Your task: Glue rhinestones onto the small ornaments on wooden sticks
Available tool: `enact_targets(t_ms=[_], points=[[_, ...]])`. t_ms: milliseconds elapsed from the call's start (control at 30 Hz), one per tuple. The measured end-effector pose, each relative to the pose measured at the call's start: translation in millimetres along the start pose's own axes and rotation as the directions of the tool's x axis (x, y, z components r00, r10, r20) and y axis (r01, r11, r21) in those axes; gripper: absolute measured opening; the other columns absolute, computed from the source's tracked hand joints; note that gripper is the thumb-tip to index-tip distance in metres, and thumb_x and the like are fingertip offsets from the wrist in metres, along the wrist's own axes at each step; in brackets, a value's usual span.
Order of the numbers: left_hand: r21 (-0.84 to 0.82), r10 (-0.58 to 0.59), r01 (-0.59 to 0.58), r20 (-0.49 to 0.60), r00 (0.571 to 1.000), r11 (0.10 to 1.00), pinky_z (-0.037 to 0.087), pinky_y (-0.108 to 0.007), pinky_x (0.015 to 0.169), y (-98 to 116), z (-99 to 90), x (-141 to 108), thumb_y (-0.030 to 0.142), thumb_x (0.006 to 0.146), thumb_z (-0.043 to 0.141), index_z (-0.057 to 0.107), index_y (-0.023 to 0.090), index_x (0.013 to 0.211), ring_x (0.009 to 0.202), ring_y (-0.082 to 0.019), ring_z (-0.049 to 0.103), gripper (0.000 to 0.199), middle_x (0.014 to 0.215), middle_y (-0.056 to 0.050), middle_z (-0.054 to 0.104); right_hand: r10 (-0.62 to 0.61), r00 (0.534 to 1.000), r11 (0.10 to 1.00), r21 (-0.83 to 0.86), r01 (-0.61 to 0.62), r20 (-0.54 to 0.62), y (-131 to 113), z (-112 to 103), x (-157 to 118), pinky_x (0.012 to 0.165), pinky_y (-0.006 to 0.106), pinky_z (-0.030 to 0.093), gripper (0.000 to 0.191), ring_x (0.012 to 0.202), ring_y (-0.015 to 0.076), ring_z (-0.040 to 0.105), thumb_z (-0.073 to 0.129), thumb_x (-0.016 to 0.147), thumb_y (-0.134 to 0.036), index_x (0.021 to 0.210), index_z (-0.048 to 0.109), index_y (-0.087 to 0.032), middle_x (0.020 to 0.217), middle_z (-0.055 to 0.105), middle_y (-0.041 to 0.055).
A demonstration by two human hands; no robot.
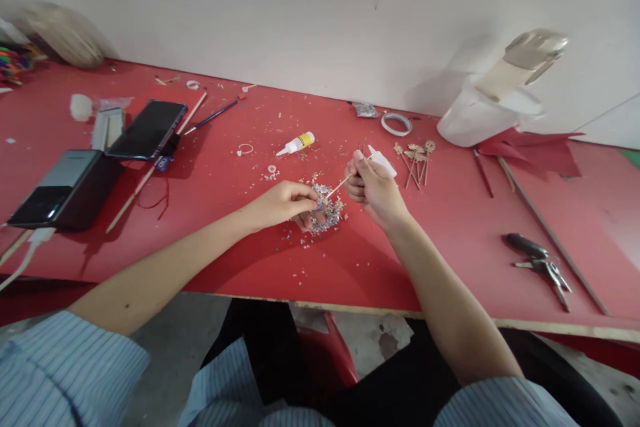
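Note:
My right hand (373,187) is closed around a thin wooden stick (339,187), which slants down to the left. The stick's lower tip reaches a loose pile of small shiny multicoloured bits (330,217) on the table. My left hand (295,205) is at the left side of this pile, thumb and fingers pinched together near the stick's tip. A bluish speck shows at its fingertips, too small to name. Just behind my right hand lies a white nozzle bottle (383,161). Beyond the pile, a small glue bottle with a yellow label (299,143) rests on its side.
Several sticks with flower-shaped tops (417,157) lie right of my right hand, near a tape roll (397,124). A white bucket (463,117), keys (545,270) and a long rod (555,240) are farther right. A phone (149,129) and a power bank (60,190) occupy the left.

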State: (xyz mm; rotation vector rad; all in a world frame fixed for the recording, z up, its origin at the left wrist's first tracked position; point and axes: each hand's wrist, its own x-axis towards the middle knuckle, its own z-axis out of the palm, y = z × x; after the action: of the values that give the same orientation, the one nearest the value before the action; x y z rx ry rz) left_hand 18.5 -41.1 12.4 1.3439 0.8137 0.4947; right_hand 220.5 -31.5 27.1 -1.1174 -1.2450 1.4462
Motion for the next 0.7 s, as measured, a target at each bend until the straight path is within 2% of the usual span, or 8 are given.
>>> enact_targets(t_ms=[233, 500, 700], points=[[0.090, 0.022, -0.023, 0.012, 1.000, 0.996, 0.054, -0.024, 0.058, -1.3, -1.1, -0.1, 0.030, 0.083, 0.056, 0.064, 0.013, 0.080, 0.057, -0.011, 0.065, 0.019, 0.085, -0.011, 0.074, -0.002, 1.000, 0.999, -0.047, 0.003, 0.023, 0.7, 0.4, 0.1, 0.039, 0.025, 0.011, 0.044, 0.043, 0.0054, 0.014, 0.050, 0.085, -0.061, 0.069, 0.037, -0.023, 0.058, 0.017, -0.0079], [0.182, 0.043, -0.047, 0.029, 0.999, 0.982, 0.054, -0.022, 0.057, 1.7, -1.7, -2.3, 0.029, 0.083, 0.054, 0.063, 0.012, 0.080, 0.058, -0.011, 0.065, 0.020, 0.086, -0.012, 0.074, -0.001, 1.000, 1.000, -0.025, 0.002, 0.028, -0.2, 1.9, -1.7, 0.041, 0.024, 0.009, 0.043, 0.043, 0.0047, 0.014, 0.052, 0.085, -0.060, 0.069, 0.038, -0.022, 0.058, 0.018, -0.0082], [0.278, 0.059, -0.067, 0.035, 0.998, 0.958, 0.053, -0.019, 0.057, 2.7, -2.1, -4.8, 0.029, 0.085, 0.053, 0.067, 0.011, 0.083, 0.058, -0.011, 0.066, 0.023, 0.076, -0.010, 0.073, -0.004, 0.999, 0.999, -0.052, 0.006, 0.032, 1.6, 1.9, -1.3, 0.039, 0.024, 0.011, 0.045, 0.043, 0.0050, 0.014, 0.051, 0.084, -0.063, 0.069, 0.038, -0.023, 0.058, 0.017, -0.0081]])
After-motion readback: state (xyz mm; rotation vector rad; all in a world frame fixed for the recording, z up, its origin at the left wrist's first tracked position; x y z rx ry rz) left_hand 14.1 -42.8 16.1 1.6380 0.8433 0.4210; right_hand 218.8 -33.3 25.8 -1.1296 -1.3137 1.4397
